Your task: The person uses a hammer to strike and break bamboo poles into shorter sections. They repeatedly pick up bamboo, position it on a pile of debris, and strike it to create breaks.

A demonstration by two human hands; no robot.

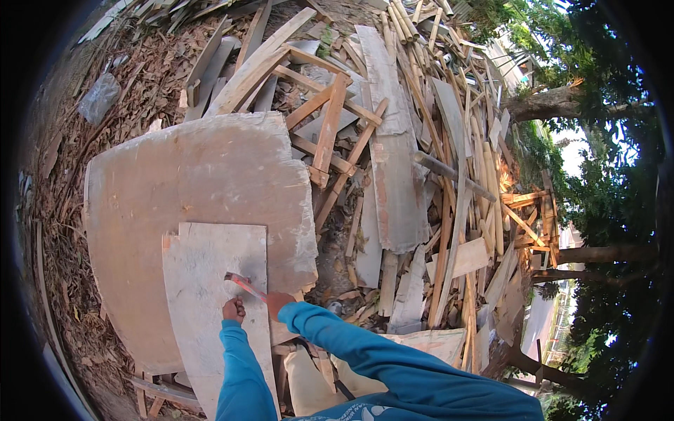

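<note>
My right hand (279, 303) is wrapped round the handle of a red-orange hammer (247, 285). The hammer's head lies over a pale, weathered wooden board (210, 256), just beyond my left fingers. My left hand (234, 309) is closed with its fingertips together above the same board. Whatever it may pinch is too small to make out. Beneath the pale board, a much larger brown plywood sheet (196, 168) spreads out to the left and far side. Blue sleeves cover both my forearms.
Scrap planks (393, 140) and poles form a heap from the middle to the right. A nailed timber frame (330, 126) leans in it beyond the plywood. Dry leaves (151, 91) and a clear plastic bag (100, 98) lie at far left. Trees (611, 175) stand at right.
</note>
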